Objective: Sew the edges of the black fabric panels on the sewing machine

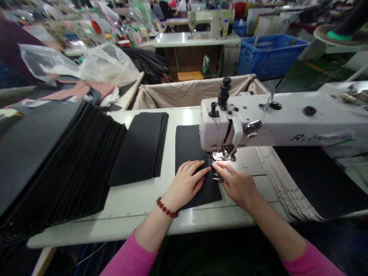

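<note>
A black panel (188, 143) lies on the sewing machine's bed, its right edge running under the presser foot (220, 156). My left hand (188, 182) rests flat on the panel with its fingers stretched towards the needle area. My right hand (240, 186) is at the panel's right edge, just in front of the foot, its index fingertip touching down there. Pointed metal blades of thread snips (217, 177) stick out from beneath the right hand's curled fingers; the handles are hidden in the palm. The needle tip is too small to make out.
The white machine head (276, 119) spans the right side. Left stand a small stack of black panels (138, 147) and a big fanned pile (57, 153). More panels with pale edges (287, 184) lie right. A fabric-lined bin (172, 94) and blue basket (267, 53) stand beyond.
</note>
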`<act>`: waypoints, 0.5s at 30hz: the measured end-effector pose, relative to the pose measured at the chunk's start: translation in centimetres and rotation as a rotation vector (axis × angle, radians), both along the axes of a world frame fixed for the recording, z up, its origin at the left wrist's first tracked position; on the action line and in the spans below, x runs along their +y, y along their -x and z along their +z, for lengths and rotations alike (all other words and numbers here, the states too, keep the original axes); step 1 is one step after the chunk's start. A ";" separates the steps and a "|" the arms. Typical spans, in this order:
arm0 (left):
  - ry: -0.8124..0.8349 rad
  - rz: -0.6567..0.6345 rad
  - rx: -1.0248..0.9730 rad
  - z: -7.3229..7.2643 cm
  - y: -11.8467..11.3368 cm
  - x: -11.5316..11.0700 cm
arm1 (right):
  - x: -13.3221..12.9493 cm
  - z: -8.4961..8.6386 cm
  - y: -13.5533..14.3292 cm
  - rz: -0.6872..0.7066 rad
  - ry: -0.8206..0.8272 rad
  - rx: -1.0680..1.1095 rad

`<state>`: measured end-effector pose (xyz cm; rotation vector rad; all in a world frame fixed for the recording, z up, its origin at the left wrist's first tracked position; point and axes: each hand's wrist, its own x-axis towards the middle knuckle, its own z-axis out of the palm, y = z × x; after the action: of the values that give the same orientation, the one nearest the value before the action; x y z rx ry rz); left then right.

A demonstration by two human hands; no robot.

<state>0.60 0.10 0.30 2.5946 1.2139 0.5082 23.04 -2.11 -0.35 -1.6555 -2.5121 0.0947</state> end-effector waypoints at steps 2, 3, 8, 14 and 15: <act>0.001 -0.004 0.004 0.0 0.0 0.0 | 0.0 0.0 0.0 0.002 0.007 0.008; 0.001 -0.005 0.008 -0.1 0.0 0.1 | 0.0 0.0 0.0 0.002 0.010 0.012; -0.004 -0.004 0.008 -0.2 0.0 0.1 | 0.0 -0.1 0.0 -0.002 0.009 0.013; -0.008 0.004 -0.005 -0.3 0.0 0.1 | 0.0 0.0 0.0 -0.002 0.006 0.008; -0.008 0.004 -0.006 -0.3 0.0 0.1 | 0.0 -0.1 0.0 -0.004 0.004 0.007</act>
<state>0.63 0.21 0.00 2.5960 1.2176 0.5220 23.05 -2.15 -0.41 -1.6585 -2.5055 0.1051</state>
